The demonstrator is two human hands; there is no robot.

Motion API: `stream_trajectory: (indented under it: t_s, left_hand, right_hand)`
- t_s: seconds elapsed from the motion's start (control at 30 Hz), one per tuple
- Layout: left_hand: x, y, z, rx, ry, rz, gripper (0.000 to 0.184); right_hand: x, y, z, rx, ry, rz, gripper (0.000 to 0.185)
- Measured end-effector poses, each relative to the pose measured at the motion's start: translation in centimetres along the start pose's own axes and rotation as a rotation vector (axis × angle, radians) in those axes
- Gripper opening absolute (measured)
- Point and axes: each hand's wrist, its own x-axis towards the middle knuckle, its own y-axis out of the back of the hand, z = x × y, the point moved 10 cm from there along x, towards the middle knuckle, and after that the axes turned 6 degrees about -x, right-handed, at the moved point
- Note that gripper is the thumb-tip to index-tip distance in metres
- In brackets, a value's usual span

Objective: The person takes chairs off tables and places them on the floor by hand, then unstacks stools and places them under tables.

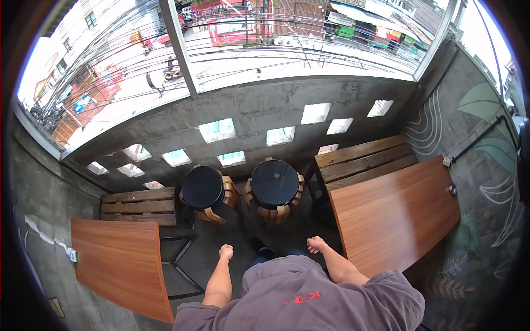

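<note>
My left hand (226,252) is low in front of my body, its fingers curled in, near the black metal legs of the left table (118,265). On the other side my right hand (315,244) hangs with bent fingers, just left of the right table's edge (395,212). Whether anything small is inside either hand is too small to tell. Ahead of both hands stand two round stools with black tops, the left stool (203,187) and the right stool (274,183), each with curved wooden slats around it.
A slatted wooden bench (138,206) is behind the left table, and a longer slatted bench (364,160) is behind the right one. A grey wall (254,102) with square openings runs across the front, below a wide window opening onto wires and a street.
</note>
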Motion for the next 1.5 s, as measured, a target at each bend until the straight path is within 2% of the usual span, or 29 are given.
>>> stream_trajectory:
  t_s: [0.13, 0.23, 0.33, 0.43, 0.47, 0.53, 0.6, 0.7, 0.77, 0.8, 0.87, 0.9, 0.93, 1.0, 1.07, 1.17, 1.23, 1.3, 1.33, 1.4, 1.5]
  left_hand:
    - [3.8, 0.0, 9.9, 0.002, -0.085, -0.027, 0.018]
    - [5.2, -1.6, 14.9, -0.047, -0.012, -0.137, 0.033]
    - [6.1, -3.2, 19.5, -0.090, 0.023, -0.177, 0.036]
    - [7.4, -6.2, 21.6, -0.203, 0.030, -0.265, 0.033]
    - [8.0, -7.2, 22.1, -0.210, 0.028, -0.265, 0.033]
    - [8.3, -10.1, 22.0, -0.402, 0.123, -0.315, 0.030]
    - [8.6, -12.2, 22.8, -0.464, 0.135, -0.280, 0.027]
    - [9.9, -15.8, 24.4, -0.369, 0.183, -0.299, 0.038]
    - [10.9, -17.7, 24.9, -0.298, 0.208, -0.274, 0.051]
    - [11.2, -18.7, 24.5, -0.320, 0.244, -0.254, 0.051]
    - [11.8, -17.7, 25.8, -0.212, 0.177, -0.082, 0.062]
    - [11.1, -18.0, 26.2, -0.342, 0.275, -0.149, 0.076]
    - [11.2, -18.0, 26.3, -0.347, 0.288, -0.132, 0.076]
    - [11.5, -18.1, 25.9, -0.433, 0.353, -0.095, 0.069]
    - [10.7, -17.6, 27.1, -0.502, 0.379, -0.120, 0.068]
    - [9.3, -17.2, 28.0, -0.577, 0.379, -0.159, 0.064]
    - [8.9, -16.8, 27.8, -0.600, 0.356, -0.156, 0.061]
    - [8.0, -15.2, 27.4, -0.698, 0.251, -0.043, 0.043]
    - [7.3, -15.0, 26.3, -0.705, 0.242, -0.042, 0.043]
    - [6.7, -13.6, 26.6, -0.802, 0.087, -0.050, 0.021]
    - [-0.3, -9.4, 31.2, -0.903, -0.032, -0.026, 0.017]
  right_hand:
    - [1.4, 1.9, -2.9, 0.026, -0.018, 0.076, 0.029]
    - [2.6, 3.1, -5.9, 0.019, 0.008, 0.107, 0.028]
    - [4.6, 5.8, -10.5, -0.014, 0.053, 0.177, 0.028]
    - [6.1, 8.3, -15.0, -0.070, 0.095, 0.255, 0.029]
    - [6.9, 9.9, -17.0, -0.176, 0.161, 0.349, 0.031]
    - [9.0, 12.0, -20.5, -0.275, 0.226, 0.451, 0.035]
    - [10.2, 15.2, -23.3, -0.254, 0.231, 0.655, 0.050]
    - [14.1, 18.3, -27.8, -0.346, 0.274, 0.672, 0.076]
    - [17.0, 19.8, -30.3, -0.380, 0.311, 0.680, 0.081]
    - [18.0, 19.7, -31.0, -0.411, 0.337, 0.680, 0.086]
    - [20.5, 19.4, -32.3, -0.415, 0.352, 0.533, 0.088]
    - [21.7, 18.8, -33.0, -0.452, 0.356, 0.416, 0.088]
    - [22.5, 17.9, -33.8, -0.484, 0.363, 0.306, 0.087]
    - [22.9, 17.2, -34.9, -0.553, 0.347, 0.273, 0.083]
    - [22.3, 18.2, -35.1, -0.450, 0.264, 0.350, 0.075]
    - [22.3, 19.5, -35.3, -0.329, 0.250, 0.334, 0.065]
    - [21.5, 20.0, -35.9, -0.287, 0.320, 0.376, 0.062]
    - [19.0, 21.0, -36.5, -0.254, 0.380, 0.412, 0.060]
    - [16.9, 21.4, -36.6, -0.207, 0.340, 0.405, 0.060]
    - [13.7, 22.2, -37.4, -0.151, 0.329, 0.406, 0.059]
    - [7.8, 23.4, -38.6, -0.062, 0.438, 0.552, 0.053]
